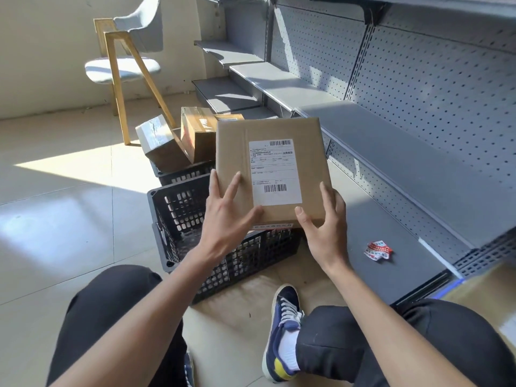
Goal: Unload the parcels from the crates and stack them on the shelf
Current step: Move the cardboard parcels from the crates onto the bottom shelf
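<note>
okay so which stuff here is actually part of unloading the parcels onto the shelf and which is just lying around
Part of the job: flat parcel held by left hand and right hand; near crate; far crate with boxes; shelf.

Lying about: chair; crumpled tape scrap.

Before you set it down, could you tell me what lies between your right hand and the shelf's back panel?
Only a crumpled red-and-white scrap on the shelf, per the head view.

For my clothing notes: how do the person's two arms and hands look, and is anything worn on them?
Both forearms are bare up to the bottom edge of the picture; no sleeve shows. The left hand and the right hand wear no gloves, and no ring, watch or bracelet shows. The fingernails are short and plain. No marks or tattoos are visible.
</note>
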Demonstrator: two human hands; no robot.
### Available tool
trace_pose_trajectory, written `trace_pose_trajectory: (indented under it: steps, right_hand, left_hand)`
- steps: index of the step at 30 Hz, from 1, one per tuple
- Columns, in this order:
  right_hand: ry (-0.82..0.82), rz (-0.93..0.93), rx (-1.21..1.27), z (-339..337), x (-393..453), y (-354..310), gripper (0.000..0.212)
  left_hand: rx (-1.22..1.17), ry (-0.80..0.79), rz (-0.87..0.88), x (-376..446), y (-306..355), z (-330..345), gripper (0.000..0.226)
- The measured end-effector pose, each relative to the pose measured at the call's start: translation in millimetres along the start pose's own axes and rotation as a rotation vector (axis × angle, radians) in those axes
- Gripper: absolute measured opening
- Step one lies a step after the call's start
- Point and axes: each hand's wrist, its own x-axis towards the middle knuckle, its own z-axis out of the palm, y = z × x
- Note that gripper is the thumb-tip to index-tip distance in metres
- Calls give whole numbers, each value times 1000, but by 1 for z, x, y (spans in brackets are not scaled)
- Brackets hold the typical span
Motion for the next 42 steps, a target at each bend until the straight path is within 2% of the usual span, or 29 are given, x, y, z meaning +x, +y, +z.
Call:
trace_pose_trajectory:
  steps: [11,16,27,42]
  right_hand:
    - [38,-62,-181,-95,1,-5,72]
    - [58,-54,-246,-135,0,-9,74]
    - [129,201,-391,-230,-47,0,75]
    - [386,494,-523,-387,-174,14,73]
  left_hand:
    - [32,39,237,-13,77,16,71]
    - [22,-15,323,-8,107,28,74]
    - [-96,-226,452,-24,171,98,71]
    - [-209,-504,759,-122,296,211,71]
